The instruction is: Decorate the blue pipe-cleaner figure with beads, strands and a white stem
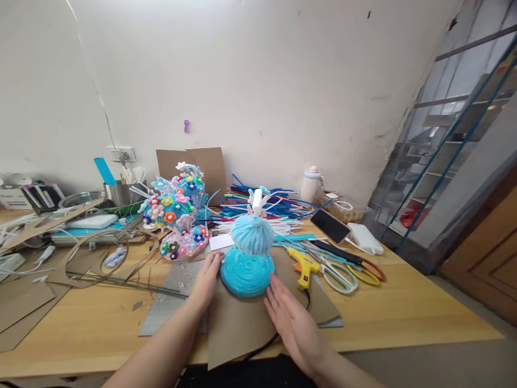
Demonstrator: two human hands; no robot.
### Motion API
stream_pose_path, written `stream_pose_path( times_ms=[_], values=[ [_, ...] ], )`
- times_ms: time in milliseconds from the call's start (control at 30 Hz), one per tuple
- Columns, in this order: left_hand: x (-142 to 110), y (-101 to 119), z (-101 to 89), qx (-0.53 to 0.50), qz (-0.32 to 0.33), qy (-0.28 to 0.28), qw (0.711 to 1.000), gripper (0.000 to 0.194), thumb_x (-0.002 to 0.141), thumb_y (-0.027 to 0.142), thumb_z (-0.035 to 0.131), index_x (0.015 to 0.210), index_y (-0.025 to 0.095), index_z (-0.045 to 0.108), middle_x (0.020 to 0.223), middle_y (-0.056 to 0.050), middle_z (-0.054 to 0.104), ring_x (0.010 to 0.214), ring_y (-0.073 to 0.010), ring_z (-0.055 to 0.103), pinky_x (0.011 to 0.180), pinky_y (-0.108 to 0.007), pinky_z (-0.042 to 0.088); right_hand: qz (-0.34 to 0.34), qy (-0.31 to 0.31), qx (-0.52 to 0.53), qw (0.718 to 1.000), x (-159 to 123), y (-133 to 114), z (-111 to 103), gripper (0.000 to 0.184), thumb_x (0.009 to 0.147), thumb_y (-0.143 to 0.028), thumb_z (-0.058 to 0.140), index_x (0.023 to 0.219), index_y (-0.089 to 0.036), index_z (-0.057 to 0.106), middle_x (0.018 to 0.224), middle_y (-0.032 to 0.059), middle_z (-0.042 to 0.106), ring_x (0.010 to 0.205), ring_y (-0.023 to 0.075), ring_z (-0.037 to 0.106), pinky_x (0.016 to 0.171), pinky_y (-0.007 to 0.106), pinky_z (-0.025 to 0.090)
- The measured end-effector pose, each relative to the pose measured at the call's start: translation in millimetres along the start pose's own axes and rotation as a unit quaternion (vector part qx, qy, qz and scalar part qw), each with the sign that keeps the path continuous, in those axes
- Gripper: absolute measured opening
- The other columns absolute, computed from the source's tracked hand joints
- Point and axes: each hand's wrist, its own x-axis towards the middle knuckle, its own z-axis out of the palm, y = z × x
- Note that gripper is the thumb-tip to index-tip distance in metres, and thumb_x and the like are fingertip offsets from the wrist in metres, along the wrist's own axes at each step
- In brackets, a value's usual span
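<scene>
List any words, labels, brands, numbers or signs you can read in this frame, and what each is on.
No text can be read anywhere in this view.
Yellow glue gun: a small dark patch on the handle; any marking is too small to read.
White box at far left: any print is too small and blurred to read.
Phone: dark screen, no legible text.
Blue craft piece: no lettering visible.

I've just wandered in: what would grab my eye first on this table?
First, the bright blue two-tiered piece near the middle, between the person's left hand and right hand. To its left, farther back, stands a blue and pink craft dotted with many-coloured flowers. Then the yellow glue gun, lying just right of the blue piece.
</scene>
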Motion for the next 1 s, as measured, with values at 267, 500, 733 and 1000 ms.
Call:
stream_pose_path(
  times_ms=[267,500,733,1000],
  values=[
    [7,4,-0.5,0.022,0.015,0.007,1.0,0.045,0.069,0.055,0.066,0.093,0.018,0.068,0.097,-0.007,0.073,0.102,-0.0297,0.063,0.093,-0.039,0.047,0.012,-0.014,0.014,1.0,-13,5,10,0.057,0.056,-0.041,0.09,0.109,-0.028,0.073,0.146,0.0027,0.049,0.143,0.0205,0.034,0.12,0.039,0.021],
    [1,15,-6.3,0.043,0.027,0.044,0.998,0.039,0.066,0.047,0.068,0.094,0.02,0.067,0.104,-0.008,0.069,0.117,-0.0337,0.054,0.105,-0.045,0.037,0.008,0.014,0.046,0.999,-2,-8,8,0.045,0.056,-0.036,0.088,0.098,-0.029,0.075,0.141,-0.0009,0.056,0.143,0.0198,0.035,0.121,0.04,0.017],
    [0,18,-13.4,-0.013,-0.054,0.044,0.998,0.048,0.044,0.02,0.064,0.092,0.019,0.059,0.097,-0.013,0.07,0.109,-0.0367,0.061,0.1,-0.051,0.042,-0.004,0.037,0.021,0.999,39,-20,6,0.04,0.061,-0.028,0.078,0.1,-0.024,0.072,0.146,0.0013,0.052,0.144,0.0203,0.031,0.121,0.037,0.017],
    [-10,40,-11.0,-0.052,-0.13,-0.007,0.99,0.046,0.046,0.013,0.058,0.092,0.02,0.061,0.099,-0.01,0.074,0.11,-0.033,0.064,0.096,-0.045,0.047,0.009,0.001,0.031,0.999,34,-21,10,0.042,0.068,-0.027,0.07,0.109,-0.024,0.071,0.145,-0.0012,0.052,0.144,0.0182,0.031,0.121,0.036,0.017]
  ],
)
